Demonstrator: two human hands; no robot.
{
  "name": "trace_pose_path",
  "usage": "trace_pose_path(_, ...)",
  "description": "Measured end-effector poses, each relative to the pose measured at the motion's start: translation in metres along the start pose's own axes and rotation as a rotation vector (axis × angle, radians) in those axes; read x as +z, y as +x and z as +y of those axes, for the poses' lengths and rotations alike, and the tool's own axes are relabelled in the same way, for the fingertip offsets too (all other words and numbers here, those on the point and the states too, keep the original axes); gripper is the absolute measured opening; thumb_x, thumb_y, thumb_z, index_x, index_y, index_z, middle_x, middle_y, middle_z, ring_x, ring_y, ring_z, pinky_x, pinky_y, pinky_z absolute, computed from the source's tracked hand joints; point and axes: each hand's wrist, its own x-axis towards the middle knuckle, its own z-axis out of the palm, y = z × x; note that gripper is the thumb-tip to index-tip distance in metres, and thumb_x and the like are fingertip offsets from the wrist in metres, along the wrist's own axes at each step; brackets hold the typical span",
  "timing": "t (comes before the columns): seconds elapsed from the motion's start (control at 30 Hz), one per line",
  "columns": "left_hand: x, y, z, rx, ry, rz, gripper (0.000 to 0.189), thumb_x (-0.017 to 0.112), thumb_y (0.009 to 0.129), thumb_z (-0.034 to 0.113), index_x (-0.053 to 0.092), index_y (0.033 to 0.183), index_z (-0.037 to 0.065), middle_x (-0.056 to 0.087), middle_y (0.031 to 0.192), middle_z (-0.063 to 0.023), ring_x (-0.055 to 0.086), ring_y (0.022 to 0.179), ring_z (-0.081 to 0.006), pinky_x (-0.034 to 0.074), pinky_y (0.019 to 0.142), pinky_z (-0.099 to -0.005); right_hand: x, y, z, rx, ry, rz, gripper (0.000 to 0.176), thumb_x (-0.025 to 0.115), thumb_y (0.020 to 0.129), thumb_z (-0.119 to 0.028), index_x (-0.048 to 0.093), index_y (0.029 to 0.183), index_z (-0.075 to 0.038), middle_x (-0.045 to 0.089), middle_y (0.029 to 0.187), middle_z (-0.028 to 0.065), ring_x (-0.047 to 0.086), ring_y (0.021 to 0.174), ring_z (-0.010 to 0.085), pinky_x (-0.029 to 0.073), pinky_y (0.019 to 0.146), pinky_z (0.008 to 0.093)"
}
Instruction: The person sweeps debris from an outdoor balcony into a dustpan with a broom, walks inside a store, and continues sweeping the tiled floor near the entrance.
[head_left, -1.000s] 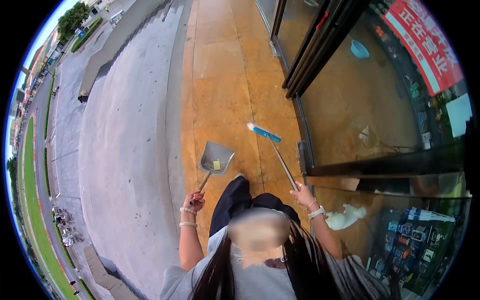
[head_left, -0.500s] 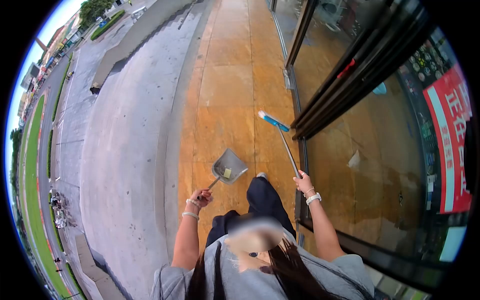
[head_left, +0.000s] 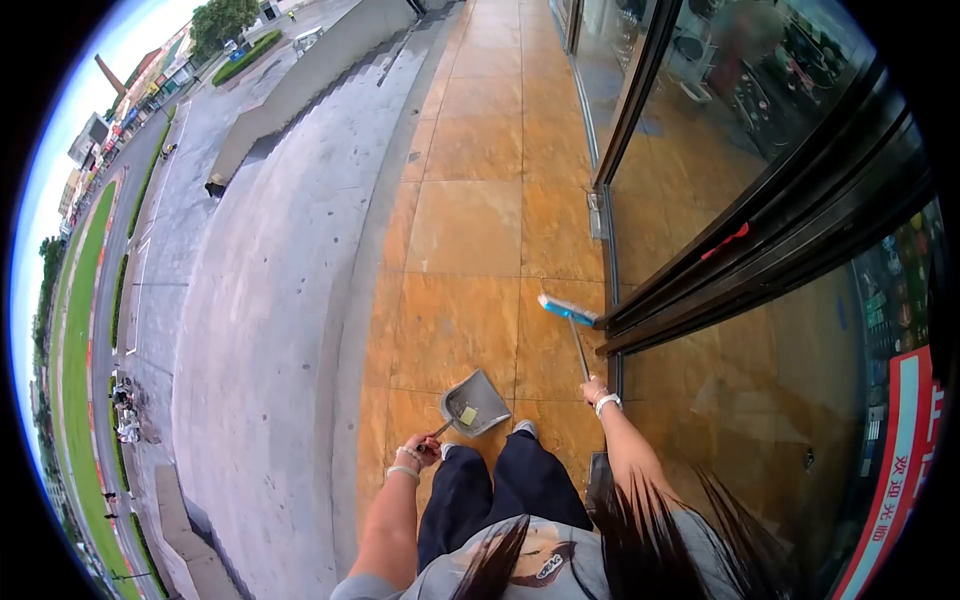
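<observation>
My left hand [head_left: 422, 449] is closed round the handle of a grey dustpan [head_left: 482, 398], which is low in front of my feet. A small yellowish piece [head_left: 468, 415] lies in the pan. My right hand [head_left: 594, 390] grips the handle of a broom [head_left: 568, 309] with a blue head and pale bristles. The broom head is on the orange-brown tiled floor [head_left: 464, 310], beside the bottom of the dark door frame and ahead of the dustpan.
Dark-framed glass doors [head_left: 770, 270] stand along the right, with a red sign [head_left: 900, 470] at the far right. Left of the tiles, a ledge borders a grey paved area [head_left: 260, 320]. A low wall [head_left: 290, 85], a road and a green strip lie further left.
The tiles, doors and broom head now appear lower in the view. Both my feet show near the dustpan. The dustpan still holds the yellowish piece, and both hands keep their grips.
</observation>
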Motion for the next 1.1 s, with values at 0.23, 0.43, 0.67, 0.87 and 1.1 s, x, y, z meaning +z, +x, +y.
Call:
trace_pose_path(0.23, -0.001, 0.014, 0.039, 0.118, -0.235, 0.128, 0.021, 0.042, 0.079, 0.008, 0.04, 0.059, 0.004, 0.037, 0.042, 0.0002, 0.038, 0.037, -0.0124, 0.031, 0.036, -0.0251, 0.05, -0.055, 0.045, 0.014, -0.09, -0.092, 0.026, 0.043, 0.073, -0.011, 0.042, 0.097, -0.001, 0.049, 0.051, 0.011, 0.05, 0.04, 0.0204, 0.037, 0.035, 0.0337)
trace_pose_path(0.43, 0.02, 0.001, 0.046, 0.014, -0.117, 0.141, 0.026, 0.036, 0.084, 0.013, 0.037, 0.059, 0.003, 0.037, 0.038, 0.0033, 0.036, 0.031, -0.0048, 0.027, 0.036, -0.0188, 0.1, -0.158, 0.01, 0.228, 0.3, -0.343, 0.035, 0.044, 0.079, -0.017, 0.028, 0.11, -0.009, 0.038, 0.049, -0.0004, 0.037, 0.036, 0.0103, 0.032, 0.033, 0.025)
trace_pose_path(0.67, 0.02, -0.002, 0.026, -0.025, -0.042, 0.04, 0.026, 0.039, 0.081, 0.009, 0.033, 0.056, 0.009, 0.035, 0.04, 0.0031, 0.033, 0.033, -0.0077, 0.027, 0.041, -0.0218, 0.094, -0.223, -0.001, 0.316, 0.794, -0.607, 0.047, 0.047, 0.081, -0.013, 0.022, 0.12, -0.012, 0.032, 0.049, -0.0046, 0.029, 0.035, 0.0037, 0.023, 0.034, 0.0183)
trace_pose_path(0.87, -0.019, 0.004, 0.026, -0.1, -0.099, -0.09, 0.026, 0.041, 0.08, 0.009, 0.033, 0.056, 0.011, 0.035, 0.041, 0.0033, 0.034, 0.035, -0.0087, 0.027, 0.043, -0.0231, 0.082, -0.276, -0.006, 0.168, 0.565, -0.553, 0.05, 0.05, 0.078, -0.011, 0.027, 0.121, 0.0, 0.036, 0.052, -0.0034, 0.031, 0.037, 0.0035, 0.024, 0.031, 0.018)
trace_pose_path(1.1, -0.047, -0.022, 0.02, -0.03, -0.081, -0.005, 0.026, 0.04, 0.08, 0.01, 0.035, 0.054, 0.012, 0.037, 0.04, 0.0054, 0.038, 0.036, -0.0074, 0.03, 0.042, -0.0223, 0.102, -0.255, 0.002, 0.075, 0.47, -0.352, 0.051, 0.049, 0.079, -0.014, 0.025, 0.122, 0.0, 0.037, 0.052, -0.002, 0.033, 0.038, 0.006, 0.027, 0.031, 0.0195)
